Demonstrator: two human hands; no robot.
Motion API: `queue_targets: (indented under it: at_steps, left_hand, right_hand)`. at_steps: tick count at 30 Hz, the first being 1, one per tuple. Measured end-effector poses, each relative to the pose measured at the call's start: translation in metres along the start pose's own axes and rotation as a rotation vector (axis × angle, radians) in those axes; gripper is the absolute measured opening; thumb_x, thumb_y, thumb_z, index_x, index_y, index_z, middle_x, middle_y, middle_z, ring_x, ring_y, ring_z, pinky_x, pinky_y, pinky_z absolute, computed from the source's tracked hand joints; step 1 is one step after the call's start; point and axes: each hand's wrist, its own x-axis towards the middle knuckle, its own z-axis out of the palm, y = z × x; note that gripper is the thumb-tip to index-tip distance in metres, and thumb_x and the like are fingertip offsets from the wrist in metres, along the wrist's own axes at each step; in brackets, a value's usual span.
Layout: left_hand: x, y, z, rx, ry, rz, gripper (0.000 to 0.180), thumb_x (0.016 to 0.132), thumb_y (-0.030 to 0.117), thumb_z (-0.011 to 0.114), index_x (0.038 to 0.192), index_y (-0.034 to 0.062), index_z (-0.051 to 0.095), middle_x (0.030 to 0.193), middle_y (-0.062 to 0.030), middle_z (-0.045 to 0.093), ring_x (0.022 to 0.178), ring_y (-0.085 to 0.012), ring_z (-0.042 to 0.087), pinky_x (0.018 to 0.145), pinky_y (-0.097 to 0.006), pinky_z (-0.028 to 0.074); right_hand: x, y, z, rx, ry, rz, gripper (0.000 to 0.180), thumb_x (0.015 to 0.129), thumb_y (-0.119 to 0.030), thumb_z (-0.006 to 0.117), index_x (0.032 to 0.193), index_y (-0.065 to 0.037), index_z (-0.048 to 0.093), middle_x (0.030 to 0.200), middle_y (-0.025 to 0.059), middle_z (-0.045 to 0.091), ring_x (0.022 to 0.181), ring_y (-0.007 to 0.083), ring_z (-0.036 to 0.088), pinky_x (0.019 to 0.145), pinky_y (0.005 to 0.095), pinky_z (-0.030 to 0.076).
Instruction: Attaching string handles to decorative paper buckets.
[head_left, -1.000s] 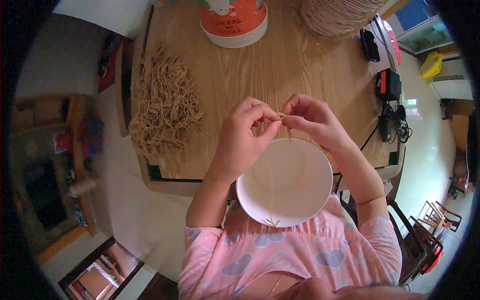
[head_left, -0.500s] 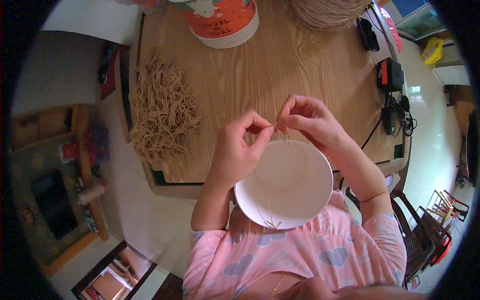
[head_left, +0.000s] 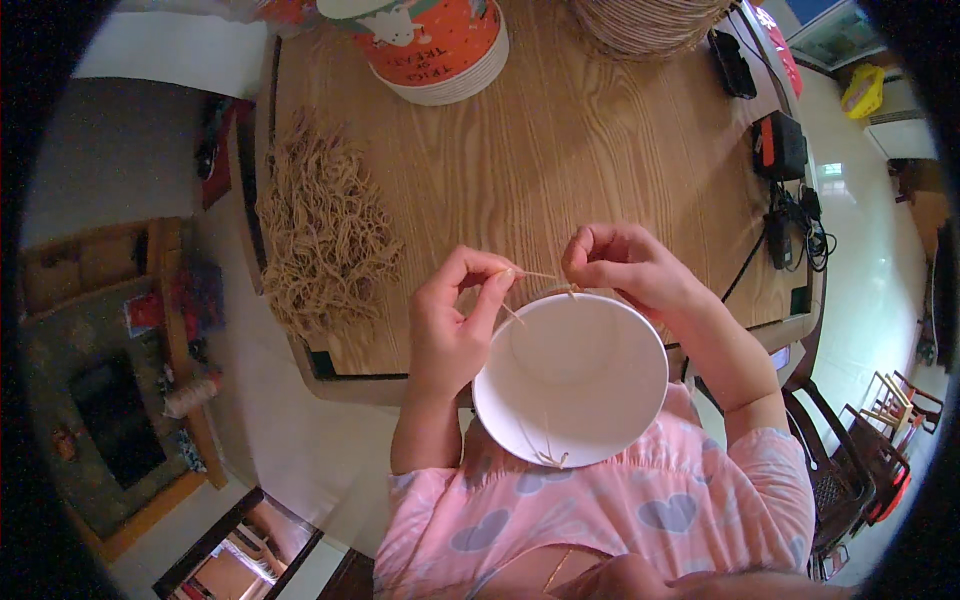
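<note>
A white paper bucket (head_left: pixel 570 385) leans against my body at the table's front edge, its open mouth facing up. My left hand (head_left: pixel 465 305) pinches a thin strand of tan twine (head_left: pixel 538 274) beyond the bucket's far left rim. My right hand (head_left: pixel 620 262) is closed, thumb against forefinger, at the far rim, beside a small twine knot (head_left: pixel 574 292); its fingertips partly hide the twine there. Another twine knot (head_left: pixel 550 459) with loose ends sits at the near rim. A tangled heap of cut twine (head_left: pixel 330 230) lies on the table to the left.
At the back of the wooden table (head_left: pixel 480 190) stands a stack of orange printed paper buckets (head_left: pixel 440 50). A big twine spool (head_left: pixel 650 25) is beside it. Along the right edge lie a black and red battery-like block (head_left: pixel 780 145), a black tray (head_left: pixel 733 65) and coiled cables (head_left: pixel 800 235).
My hands have moved apart, the left drawing back toward the lower left with a twine end. The right has come slightly nearer to me. A knot now shows at the far rim.
</note>
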Motion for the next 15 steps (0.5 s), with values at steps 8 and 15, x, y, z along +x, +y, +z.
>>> queue_targets:
  at_steps: [8,15]
  left_hand:
    - [0.025,0.019,-0.005,0.218,-0.233,0.137,0.015,0.076,0.005,0.067,0.090,-0.0004,0.064,0.080,-0.0083,0.063,0.079,-0.0162,0.061,0.074,-0.027,0.047]
    - [0.033,0.019,0.004,0.156,-0.430,-0.052,0.006,0.073,0.001,0.067,0.078,-0.0014,0.064,0.078,-0.0071,0.063,0.076,-0.0157,0.060,0.071,-0.027,0.047]
  right_hand:
    - [-0.007,0.000,0.003,0.055,0.012,0.040,0.009,0.084,-0.007,0.062,0.082,-0.001,0.056,0.080,0.0026,0.057,0.074,0.0083,0.055,0.065,0.0223,0.046]
    - [-0.006,-0.001,0.004,0.009,0.024,-0.054,0.008,0.083,-0.005,0.062,0.081,-0.001,0.056,0.084,0.0023,0.055,0.075,0.0087,0.055,0.066,0.0221,0.045]
